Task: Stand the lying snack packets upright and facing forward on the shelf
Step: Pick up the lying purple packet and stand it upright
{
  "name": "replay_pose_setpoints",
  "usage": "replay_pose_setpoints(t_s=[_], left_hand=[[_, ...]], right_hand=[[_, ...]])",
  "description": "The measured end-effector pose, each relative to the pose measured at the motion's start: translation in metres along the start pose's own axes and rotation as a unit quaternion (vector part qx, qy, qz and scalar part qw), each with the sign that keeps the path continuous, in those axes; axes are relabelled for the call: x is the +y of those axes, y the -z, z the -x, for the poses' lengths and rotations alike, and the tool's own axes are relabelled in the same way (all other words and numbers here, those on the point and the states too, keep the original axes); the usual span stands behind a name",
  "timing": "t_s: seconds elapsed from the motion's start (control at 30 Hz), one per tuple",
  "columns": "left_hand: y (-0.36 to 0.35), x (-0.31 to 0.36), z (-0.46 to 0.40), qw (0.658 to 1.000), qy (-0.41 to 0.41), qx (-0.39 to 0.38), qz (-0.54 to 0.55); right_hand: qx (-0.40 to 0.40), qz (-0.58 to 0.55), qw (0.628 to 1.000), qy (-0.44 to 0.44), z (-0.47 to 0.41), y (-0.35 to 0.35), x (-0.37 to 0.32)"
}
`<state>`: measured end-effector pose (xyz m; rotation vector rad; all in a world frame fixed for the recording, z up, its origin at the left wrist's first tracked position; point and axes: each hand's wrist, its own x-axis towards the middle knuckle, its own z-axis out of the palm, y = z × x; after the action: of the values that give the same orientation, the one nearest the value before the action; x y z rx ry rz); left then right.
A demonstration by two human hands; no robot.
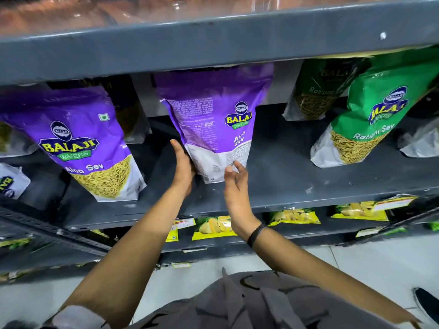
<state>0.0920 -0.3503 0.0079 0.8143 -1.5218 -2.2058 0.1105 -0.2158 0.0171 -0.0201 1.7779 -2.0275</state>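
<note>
A purple Aloo Sev packet [213, 119] stands upright in the middle of the dark shelf [285, 162], its printed back panel turned towards me. My left hand [183, 167] grips its lower left edge. My right hand [235, 181] hovers at its lower right corner, fingers spread, fingertips touching or just off the packet. Another purple Aloo Sev packet [80, 143] stands front-facing to the left. A green Ratlami Sev packet [370, 119] stands at the right, with a second green packet [318, 91] behind it.
The shelf above [213, 41] hangs low over the packet tops. More packets sit at the far left edge [9, 179] and far right [420, 138]. Yellow snack packets [213, 226] lie on the lower shelf. Grey floor tiles show below.
</note>
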Motion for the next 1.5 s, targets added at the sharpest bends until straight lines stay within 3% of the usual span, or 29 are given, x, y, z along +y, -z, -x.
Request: replay_pose_setpoints(t_s=[0.17,0.5,0.63,0.7,0.87,0.97,1.1,1.27,1.5], left_hand=[[0.002,-0.019,0.026,0.99,-0.004,0.134,-0.034],[-0.017,-0.042,0.066,0.978,-0.079,0.15,-0.122],[-0.004,-0.019,0.027,0.972,-0.068,0.206,-0.091],[-0.002,-0.005,0.004,0.979,-0.052,0.175,-0.09],[-0.016,0.02,-0.031,0.999,-0.002,-0.012,-0.053],[-0.022,0.019,-0.035,0.998,0.019,-0.032,-0.052],[-0.02,0.009,-0.018,0.999,-0.007,0.019,-0.026],[-0.011,-0.011,0.017,0.986,-0.01,0.163,-0.005],[-0.005,-0.022,0.042,0.985,-0.04,0.166,-0.019]], right_hand=[[0.015,0.024,0.999,0.016,-0.022,0.011,-0.015],[-0.015,0.066,0.998,0.009,-0.072,0.03,-0.039],[0.101,-0.032,0.994,0.01,-0.056,0.033,-0.029],[0.118,-0.059,0.991,-0.014,-0.037,0.031,-0.018],[0.012,-0.047,0.993,-0.109,-0.006,0.023,-0.005],[-0.018,-0.056,0.994,-0.089,-0.011,0.028,-0.013],[-0.048,-0.062,0.994,-0.075,-0.025,0.037,-0.029],[-0.062,0.004,0.996,-0.07,-0.051,0.046,-0.045],[-0.045,0.028,0.997,-0.054,-0.052,0.044,-0.04]])
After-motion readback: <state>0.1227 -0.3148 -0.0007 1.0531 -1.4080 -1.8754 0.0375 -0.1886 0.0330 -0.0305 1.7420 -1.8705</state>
